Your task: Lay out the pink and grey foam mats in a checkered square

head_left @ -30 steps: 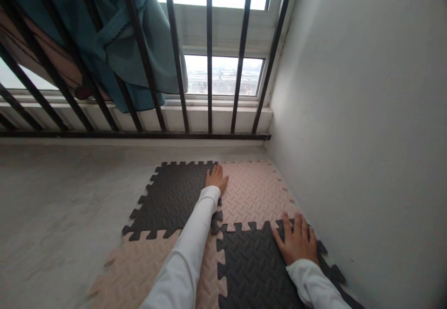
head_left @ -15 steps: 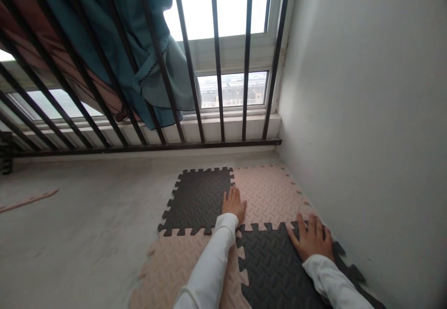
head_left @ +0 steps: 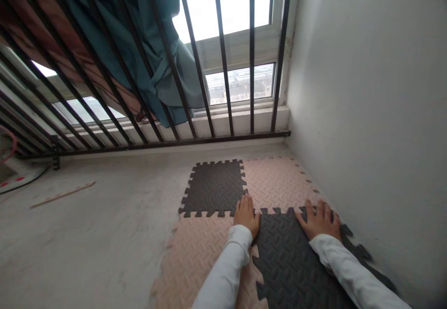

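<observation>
Interlocking foam floor tiles lie in the room's corner: a dark tile and a pink tile at the back, a pink tile and a dark tile in front. My left hand lies flat with fingers together on the joint where the tiles meet. My right hand rests spread and flat on the far edge of the front dark tile, close to the wall. Both arms wear white sleeves.
A white wall rises right beside the tiles. Black window bars with teal cloth hanging on them stand behind. Bare concrete floor stretches left, with a thin strip and part of a fan at the left edge.
My left hand has slid back along the seam from the far tiles to the middle joint. The view has swung left and downward. My right hand stays on the front dark tile.
</observation>
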Tool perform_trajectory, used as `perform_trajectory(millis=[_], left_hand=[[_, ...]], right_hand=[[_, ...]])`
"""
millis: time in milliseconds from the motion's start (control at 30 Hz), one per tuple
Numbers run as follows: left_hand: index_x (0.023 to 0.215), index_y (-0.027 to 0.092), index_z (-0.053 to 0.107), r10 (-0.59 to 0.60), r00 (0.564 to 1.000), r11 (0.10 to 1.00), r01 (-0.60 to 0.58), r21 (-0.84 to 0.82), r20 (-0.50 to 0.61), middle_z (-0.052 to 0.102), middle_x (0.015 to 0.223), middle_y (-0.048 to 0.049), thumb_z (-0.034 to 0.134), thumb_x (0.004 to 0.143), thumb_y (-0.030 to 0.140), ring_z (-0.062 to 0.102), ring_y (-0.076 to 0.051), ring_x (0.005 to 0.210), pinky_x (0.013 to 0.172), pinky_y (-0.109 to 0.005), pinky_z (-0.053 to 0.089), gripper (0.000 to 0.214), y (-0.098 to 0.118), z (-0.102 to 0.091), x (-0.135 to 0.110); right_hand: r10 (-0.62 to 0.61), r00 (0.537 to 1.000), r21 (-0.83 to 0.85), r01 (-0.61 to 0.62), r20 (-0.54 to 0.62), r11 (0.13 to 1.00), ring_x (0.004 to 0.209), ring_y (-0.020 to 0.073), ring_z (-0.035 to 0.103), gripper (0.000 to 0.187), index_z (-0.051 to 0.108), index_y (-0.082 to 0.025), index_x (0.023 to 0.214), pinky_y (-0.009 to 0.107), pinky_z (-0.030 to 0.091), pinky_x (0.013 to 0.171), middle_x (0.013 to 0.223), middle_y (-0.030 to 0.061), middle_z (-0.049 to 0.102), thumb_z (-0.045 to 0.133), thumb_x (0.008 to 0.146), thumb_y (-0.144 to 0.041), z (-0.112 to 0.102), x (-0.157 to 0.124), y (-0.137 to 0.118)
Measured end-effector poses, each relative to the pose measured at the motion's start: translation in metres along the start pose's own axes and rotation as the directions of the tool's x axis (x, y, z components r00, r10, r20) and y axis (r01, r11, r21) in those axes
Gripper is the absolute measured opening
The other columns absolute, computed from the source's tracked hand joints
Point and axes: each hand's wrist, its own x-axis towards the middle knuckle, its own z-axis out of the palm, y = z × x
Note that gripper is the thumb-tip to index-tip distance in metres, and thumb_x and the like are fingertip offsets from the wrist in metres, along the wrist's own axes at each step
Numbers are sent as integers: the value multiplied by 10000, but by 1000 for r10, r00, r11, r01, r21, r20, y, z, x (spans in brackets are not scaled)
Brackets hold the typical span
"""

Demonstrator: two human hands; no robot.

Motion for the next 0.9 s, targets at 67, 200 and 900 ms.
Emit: perform_trajectory(millis=[67,200,900], left_hand=[[1329,107,224,-17,1000,1000,17,-6,-2,236,1402,-65,195,820,448,175,-178,1286,1068,-353,175,613,1,-2,3],[1327,90,218,-44,999,999,44,24,12,255,1394,-86,203,813,460,179,-178,1285,1069,-380,161,634,1,-5,14],[1301,103,307,-314,945,938,323,123,-86,216,1398,-128,185,799,537,144,-309,1281,1048,-483,152,675,-27,-2,-56]], right_hand=[[2,1000,-26,-2,5,1000,1178,325,305,622,429,-152,1225,475,176,932,1276,199,390,341,740,-532,-1,0,0],[2,1000,-36,-1,15,999,1178,330,307,634,416,-148,1233,480,177,930,1271,199,394,340,738,-537,-1,0,0],[-16,1000,-7,16,15,1000,1176,329,295,631,423,-159,1223,464,166,924,1280,204,374,297,741,-545,-1,1,1]])
